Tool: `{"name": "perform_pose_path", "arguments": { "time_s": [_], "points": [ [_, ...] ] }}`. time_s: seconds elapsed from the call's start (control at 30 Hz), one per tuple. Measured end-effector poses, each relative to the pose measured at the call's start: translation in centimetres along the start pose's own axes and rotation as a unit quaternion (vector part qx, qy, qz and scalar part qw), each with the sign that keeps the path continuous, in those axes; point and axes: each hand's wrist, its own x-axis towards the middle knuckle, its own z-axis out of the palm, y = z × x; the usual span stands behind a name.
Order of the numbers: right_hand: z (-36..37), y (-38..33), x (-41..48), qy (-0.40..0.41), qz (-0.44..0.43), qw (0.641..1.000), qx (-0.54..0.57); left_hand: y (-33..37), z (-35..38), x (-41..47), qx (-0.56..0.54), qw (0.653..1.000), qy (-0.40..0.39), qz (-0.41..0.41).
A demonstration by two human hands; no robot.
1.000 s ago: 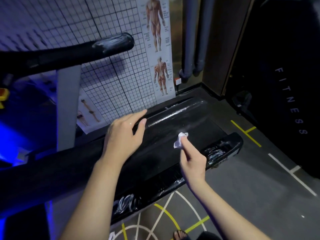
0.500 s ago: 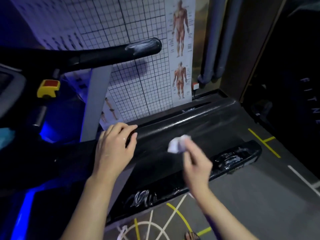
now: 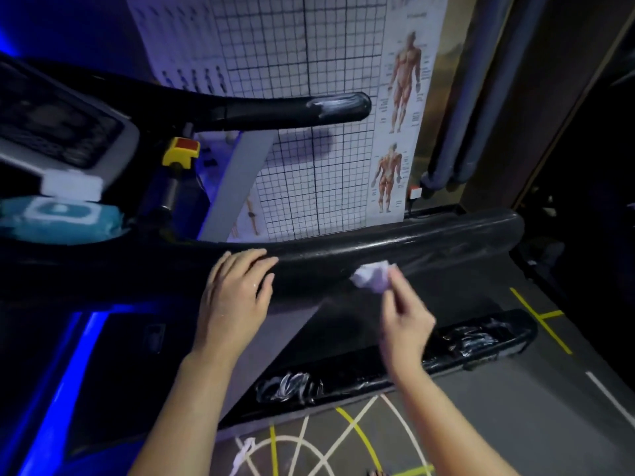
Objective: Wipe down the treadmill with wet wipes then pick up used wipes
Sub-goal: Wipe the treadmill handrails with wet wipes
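A black treadmill fills the middle; its near handrail [image 3: 395, 255] runs left to right under my hands and shows wet streaks. My right hand [image 3: 405, 321] pinches a crumpled white wipe [image 3: 372, 274] just above that rail. My left hand [image 3: 237, 297] rests flat on the rail further left, fingers straight, holding nothing. The far handrail [image 3: 292, 109] has a wet patch at its tip. A teal pack of wet wipes [image 3: 62, 218] lies on the console tray at the left, below the console screen [image 3: 58, 132]. Another white wipe [image 3: 242, 453] lies on the floor at the bottom.
A grid chart and anatomy poster [image 3: 398, 115] hang on the wall behind the treadmill. A yellow safety key [image 3: 180, 151] sits near the console. The treadmill's side rail [image 3: 464, 341] borders grey floor with yellow and white lines. Pipes [image 3: 470, 97] run down the right wall.
The view has swung left, bringing the console and wipe pack into sight. My right hand with the wipe has stayed over the near handrail, and my left hand stays resting on it.
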Motion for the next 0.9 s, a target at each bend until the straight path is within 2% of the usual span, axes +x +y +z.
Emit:
{"name": "perform_pose_path", "arguments": {
  "time_s": [0.03,0.07,0.1,0.13,0.2,0.27,0.3,0.33,0.37,0.47,0.53,0.63,0.73,0.8,0.9],
  "points": [
    [0.1,-0.5,1.3,0.052,0.012,0.998,-0.018,-0.4,-0.7,-0.3,0.004,1.0,0.013,-0.012],
    [0.5,-0.8,2.1,0.07,0.011,0.997,-0.03,-0.7,-1.3,-0.6,0.004,1.0,0.021,-0.023],
    [1.3,-1.1,2.2,0.055,0.003,0.997,-0.044,-0.9,-1.9,-0.8,0.002,0.999,0.024,-0.028],
    [2.4,-1.3,1.3,0.015,-0.012,0.998,-0.067,-1.1,-2.4,-0.9,-0.004,0.999,0.02,-0.029],
    [4.6,-1.2,-2.5,-0.12,-0.063,0.986,-0.096,-1.5,-3.4,-1.5,-0.018,0.999,0.009,-0.026],
    [5.9,-1.3,-6.6,-0.273,-0.133,0.95,-0.075,-2.1,-4.5,-2.5,-0.028,0.999,0.008,-0.03],
    [6.3,-1.6,-8.2,-0.326,-0.175,0.927,-0.067,-2.6,-5.1,-3.1,-0.023,0.999,0.011,-0.035],
    [6.7,-1.9,-9.2,-0.344,-0.211,0.913,-0.061,-3.2,-5.8,-3.7,-0.012,0.999,0.014,-0.043],
    [7.2,-2.6,-9.6,-0.33,-0.215,0.918,-0.048,-4.0,-6.6,-4.3,0.003,0.999,0.016,-0.051],
    [8.8,-6.4,-7.7,-0.181,-0.155,0.971,0.005,-6.8,-8.8,-5.6,0.036,0.995,0.022,-0.087],
    [10.3,-9.2,-5.5,-0.13,-0.193,0.973,0.001,-8.6,-9.8,-5.9,0.044,0.993,0.037,-0.101],
    [13.6,-11.3,-3.6,-0.176,-0.266,0.946,-0.047,-10.6,-10.5,-5.7,0.058,0.992,0.029,-0.107],
    [16.0,-9.5,-5.2,-0.261,-0.339,0.893,-0.136,-10.9,-10.5,-5.8,0.071,0.99,0.0,-0.124],
    [15.7,-7.7,-5.3,-0.27,-0.378,0.87,-0.169,-10.7,-10.2,-6.1,0.075,0.988,0.009,-0.132],
    [13.6,-6.1,-2.2,-0.247,-0.382,0.868,-0.202,-10.5,-9.8,-6.1,0.098,0.984,0.025,-0.149]
  ]
}}
